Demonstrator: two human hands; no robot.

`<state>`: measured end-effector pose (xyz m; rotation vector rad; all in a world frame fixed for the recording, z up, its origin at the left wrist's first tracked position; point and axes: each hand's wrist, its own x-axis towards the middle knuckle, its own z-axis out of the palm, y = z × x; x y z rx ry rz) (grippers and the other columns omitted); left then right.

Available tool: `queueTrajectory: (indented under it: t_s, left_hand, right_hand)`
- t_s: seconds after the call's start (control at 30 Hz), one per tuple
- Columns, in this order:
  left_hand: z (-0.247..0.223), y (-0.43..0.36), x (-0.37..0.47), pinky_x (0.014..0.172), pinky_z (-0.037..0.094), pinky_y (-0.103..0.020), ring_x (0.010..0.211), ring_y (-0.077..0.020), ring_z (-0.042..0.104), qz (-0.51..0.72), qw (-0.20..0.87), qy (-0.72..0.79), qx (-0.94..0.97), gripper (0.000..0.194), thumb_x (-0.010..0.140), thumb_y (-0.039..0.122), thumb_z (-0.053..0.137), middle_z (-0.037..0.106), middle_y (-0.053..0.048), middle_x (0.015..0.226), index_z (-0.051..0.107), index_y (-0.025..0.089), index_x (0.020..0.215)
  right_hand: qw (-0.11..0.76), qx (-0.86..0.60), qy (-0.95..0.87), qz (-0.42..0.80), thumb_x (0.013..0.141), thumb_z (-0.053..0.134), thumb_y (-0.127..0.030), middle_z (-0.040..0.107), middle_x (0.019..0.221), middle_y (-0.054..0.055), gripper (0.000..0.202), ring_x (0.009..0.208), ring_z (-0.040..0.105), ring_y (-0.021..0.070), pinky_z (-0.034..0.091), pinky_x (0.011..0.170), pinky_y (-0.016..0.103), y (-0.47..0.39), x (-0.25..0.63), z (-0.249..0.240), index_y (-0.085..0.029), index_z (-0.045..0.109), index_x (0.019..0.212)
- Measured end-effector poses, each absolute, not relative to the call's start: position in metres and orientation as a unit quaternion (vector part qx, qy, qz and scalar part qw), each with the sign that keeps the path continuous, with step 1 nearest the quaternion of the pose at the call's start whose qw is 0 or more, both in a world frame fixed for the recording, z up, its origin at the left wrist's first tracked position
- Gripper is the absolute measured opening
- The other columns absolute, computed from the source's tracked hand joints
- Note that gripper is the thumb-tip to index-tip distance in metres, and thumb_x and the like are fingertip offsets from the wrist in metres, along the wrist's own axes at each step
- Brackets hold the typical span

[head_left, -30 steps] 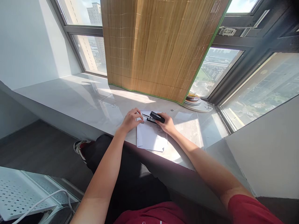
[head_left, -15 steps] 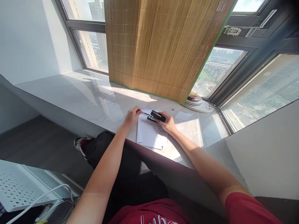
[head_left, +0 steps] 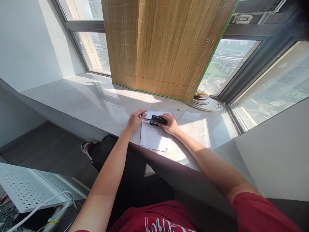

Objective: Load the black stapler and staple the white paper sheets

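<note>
My right hand [head_left: 170, 124] is wrapped round the body of a black stapler [head_left: 159, 120], held above white paper sheets [head_left: 152, 137] on the windowsill. A thin metal piece [head_left: 147, 120] juts out of the stapler's left end. Beside its tip is my left hand [head_left: 135, 121], fingers parted, thumb side close to the metal; whether they touch is too small to tell. The sheets lie stacked a little unevenly, with one corner turned near the front edge. A small dark grey strip [head_left: 178, 110] rests on the sill behind my right hand.
A bamboo blind [head_left: 159, 48] hangs down to the sill's far side. Stacked plates [head_left: 201, 100] stand on a larger white plate at the window corner. Another pale sheet [head_left: 191, 115] lies to the right. A white perforated metal panel [head_left: 24, 187] and cable are at lower left.
My left fingers have loosened from a pinch at the metal piece's end and are now spread beside it. My right hand still holds the stapler. The whole view has shifted slightly.
</note>
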<state>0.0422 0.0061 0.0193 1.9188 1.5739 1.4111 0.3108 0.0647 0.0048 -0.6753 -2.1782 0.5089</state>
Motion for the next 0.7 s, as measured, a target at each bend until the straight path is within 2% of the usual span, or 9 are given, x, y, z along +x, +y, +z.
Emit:
queueTrajectory:
  t_s: [0.07,0.23,0.3,0.47,0.7]
  left_hand:
    - [0.0198,0.0055,0.0418,0.091,0.058,-0.034,0.093,-0.0198,0.073,0.475,0.147,0.554,0.667,0.028,0.096,0.029,0.072,0.084,-0.005,0.108,0.078,0.023,0.122]
    - [0.0158,0.0060,0.0388,0.107,0.056,-0.042,0.116,-0.0266,0.075,0.420,0.161,0.551,0.703,0.015,0.092,0.025,0.074,0.084,-0.007,0.119,0.083,0.023,0.104]
    - [0.0136,0.0064,0.0380,0.104,0.058,-0.042,0.119,-0.0278,0.074,0.410,0.179,0.546,0.708,0.018,0.092,0.026,0.073,0.083,-0.008,0.124,0.084,0.023,0.106]
    - [0.0101,0.0088,0.0363,0.086,0.061,-0.037,0.094,-0.0243,0.075,0.397,0.195,0.570,0.693,0.023,0.090,0.030,0.075,0.084,-0.008,0.106,0.087,0.023,0.108]
    - [0.0145,0.0062,0.0360,0.085,0.062,-0.038,0.079,-0.0213,0.072,0.395,0.208,0.577,0.684,0.024,0.088,0.033,0.079,0.082,-0.006,0.094,0.089,0.023,0.107]
  right_hand:
    - [0.393,-0.264,-0.857,0.203,0.092,0.074,-0.041,0.077,0.103,0.009,0.031,0.099,0.064,0.0321,0.055,0.090,0.051,0.0644,0.3105,0.0053,-0.025,0.076,0.118]
    - [0.386,-0.276,-0.852,0.222,0.091,0.075,-0.043,0.078,0.104,0.009,0.031,0.100,0.063,0.0331,0.056,0.091,0.053,0.0634,0.3106,0.0070,-0.027,0.077,0.118]
    - [0.381,-0.283,-0.849,0.232,0.090,0.076,-0.042,0.079,0.105,0.009,0.032,0.101,0.064,0.0335,0.056,0.093,0.054,0.0626,0.3109,0.0080,-0.027,0.078,0.119]
    - [0.386,-0.292,-0.840,0.247,0.088,0.079,-0.042,0.079,0.109,0.008,0.034,0.103,0.066,0.0333,0.056,0.095,0.054,0.0620,0.3112,0.0093,-0.027,0.079,0.118]
    - [0.380,-0.293,-0.842,0.246,0.088,0.077,-0.040,0.079,0.108,0.008,0.034,0.103,0.067,0.0329,0.056,0.094,0.053,0.0618,0.3113,0.0094,-0.027,0.080,0.119]
